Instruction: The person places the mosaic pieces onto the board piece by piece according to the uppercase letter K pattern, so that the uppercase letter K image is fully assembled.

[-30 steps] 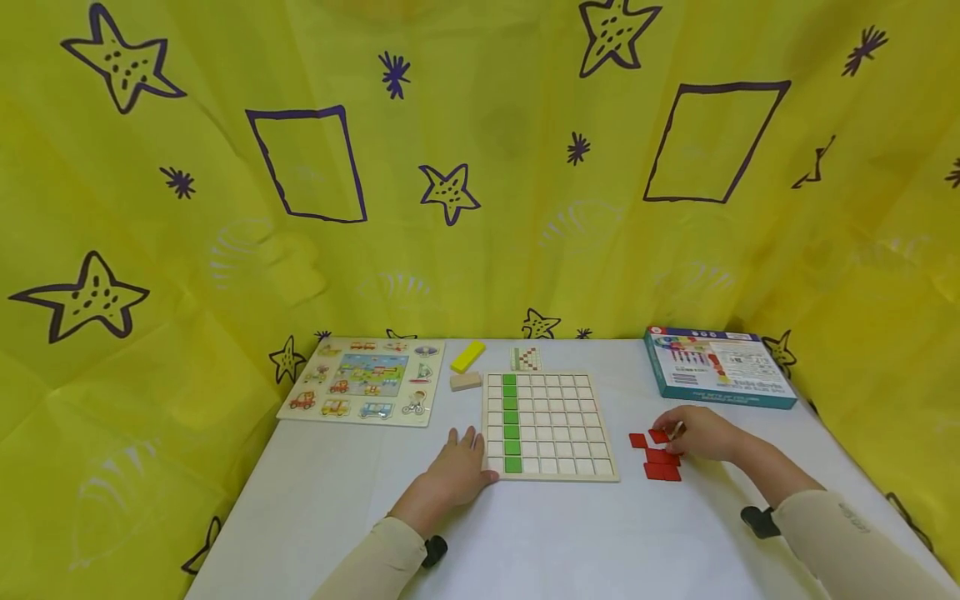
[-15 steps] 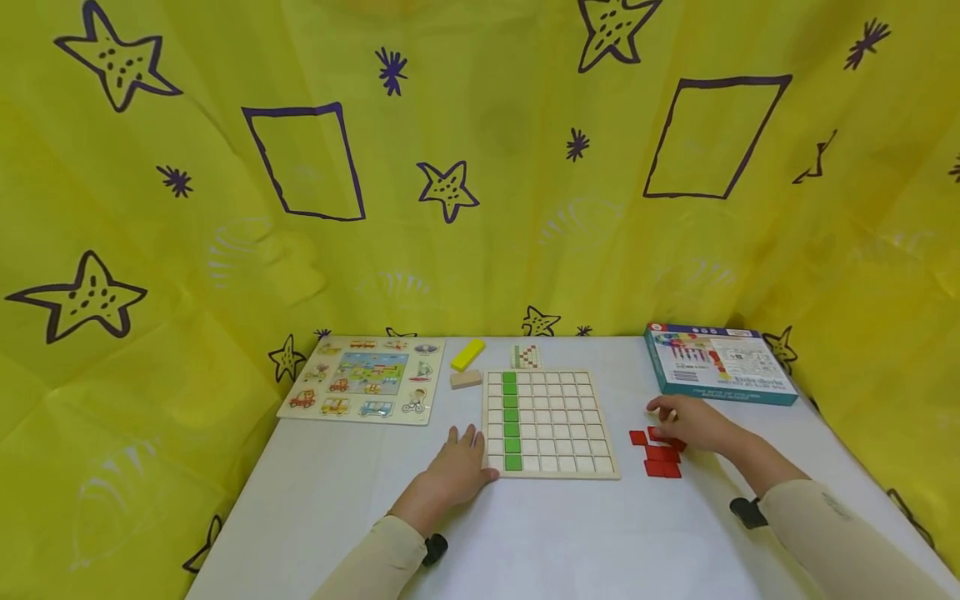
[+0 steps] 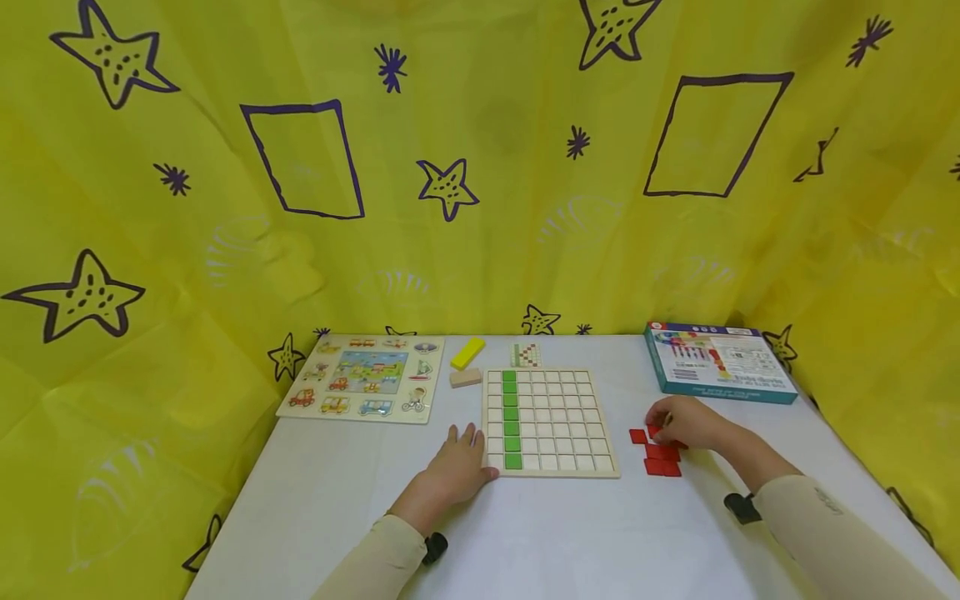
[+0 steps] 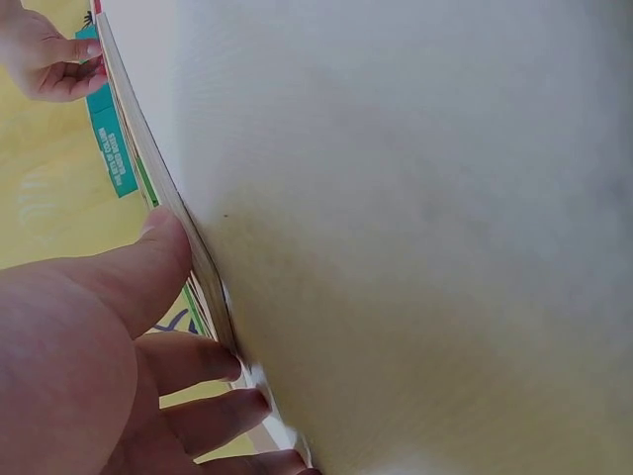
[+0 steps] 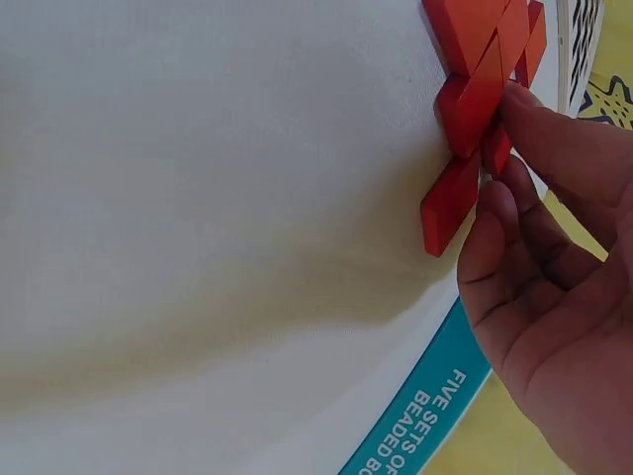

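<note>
A wooden grid board [image 3: 551,477] lies on the white table, with one column of its cells filled by green tiles [image 3: 511,414]. My left hand [image 3: 453,471] rests at the board's near left corner, its fingers along the left side and the thumb at the front edge; the left wrist view shows the thumb [image 4: 163,247] against that edge. To the right of the board lie several red square tiles [image 3: 662,467]. Over them is my right hand [image 3: 690,421]; in the right wrist view its thumb and index finger pinch a red tile [image 5: 497,148] amid the others.
Behind the board lies a small pattern card [image 3: 526,356]. A yellow block [image 3: 468,354] and a plain wooden block [image 3: 466,378] sit off its far left corner. A vehicle picture puzzle [image 3: 362,379] is at left, a teal-edged box [image 3: 720,363] at the back right. Yellow cloth [image 3: 480,250] hangs behind.
My right hand has shifted slightly left and up in the head view; its raised index finger has come down onto the red tiles. The left hand keeps its place on the board.
</note>
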Demonstrator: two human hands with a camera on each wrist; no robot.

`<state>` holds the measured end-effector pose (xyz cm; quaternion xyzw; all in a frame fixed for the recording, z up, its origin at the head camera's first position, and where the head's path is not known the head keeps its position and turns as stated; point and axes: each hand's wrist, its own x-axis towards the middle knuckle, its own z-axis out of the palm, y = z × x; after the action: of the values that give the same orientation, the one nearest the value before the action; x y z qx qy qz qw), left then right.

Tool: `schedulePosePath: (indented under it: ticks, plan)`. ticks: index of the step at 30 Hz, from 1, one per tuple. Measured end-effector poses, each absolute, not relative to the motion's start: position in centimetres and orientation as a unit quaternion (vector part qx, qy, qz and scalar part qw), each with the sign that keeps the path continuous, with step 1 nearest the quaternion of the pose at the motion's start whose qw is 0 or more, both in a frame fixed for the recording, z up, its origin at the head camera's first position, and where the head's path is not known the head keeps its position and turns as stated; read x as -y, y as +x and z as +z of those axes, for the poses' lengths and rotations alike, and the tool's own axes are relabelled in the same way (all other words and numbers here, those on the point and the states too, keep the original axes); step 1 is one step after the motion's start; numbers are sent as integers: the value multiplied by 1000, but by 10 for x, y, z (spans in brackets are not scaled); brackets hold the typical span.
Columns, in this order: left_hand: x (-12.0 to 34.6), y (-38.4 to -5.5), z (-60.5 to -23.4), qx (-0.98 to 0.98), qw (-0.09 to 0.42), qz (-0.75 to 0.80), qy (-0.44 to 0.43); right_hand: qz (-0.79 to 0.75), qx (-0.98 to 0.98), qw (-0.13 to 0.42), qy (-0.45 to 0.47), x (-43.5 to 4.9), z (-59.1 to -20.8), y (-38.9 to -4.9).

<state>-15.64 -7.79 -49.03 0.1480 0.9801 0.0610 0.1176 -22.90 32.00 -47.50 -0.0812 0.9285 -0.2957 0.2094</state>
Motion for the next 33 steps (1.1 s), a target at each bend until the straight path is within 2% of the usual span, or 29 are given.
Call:
schedulePosePath:
  ticks: [9, 18, 26, 33]
  plan:
    - [78, -156, -490, -981, 113, 50, 151, -297, -930, 197, -95, -318, -476, -231]
    - [77, -155, -488, -981, 120, 64, 136, -323, -922, 156, -145, -304, -445, -247]
    - [77, -157, -492, -981, 115, 65, 141, -335, -917, 114, -186, -269, -428, -271]
    - [77, -158, -493, -981, 113, 66, 142, -351, -905, 119, -210, -226, -428, -283]
